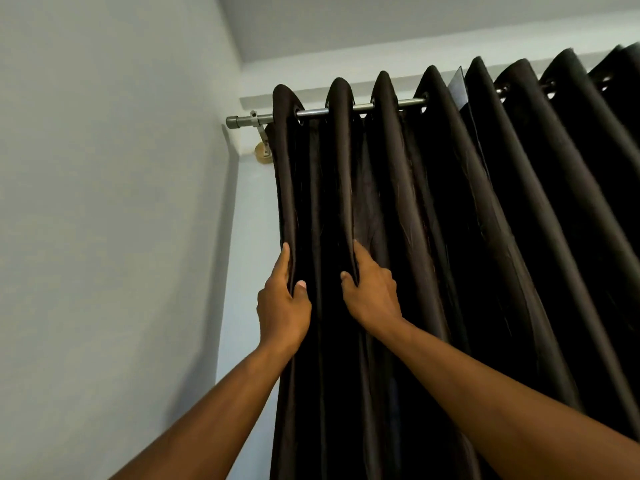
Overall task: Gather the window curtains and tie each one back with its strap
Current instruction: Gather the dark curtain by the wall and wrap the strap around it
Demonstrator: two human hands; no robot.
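A dark brown curtain point(433, 209) hangs in deep folds from eyelets on a metal rod point(311, 113). My left hand point(282, 306) pinches the outermost fold at the curtain's left edge, thumb in front and fingers behind. My right hand point(372, 292) pinches the second fold, just to the right, at about the same height. A second dark curtain point(571, 168) hangs further right on the same rod, overlapping the first one. No strap is in view.
A pale blue-grey wall point(104, 202) stands close on the left, meeting the window wall in a corner. The rod's end cap point(232, 121) and bracket point(262, 147) sit near that corner. The ceiling point(381, 19) is above.
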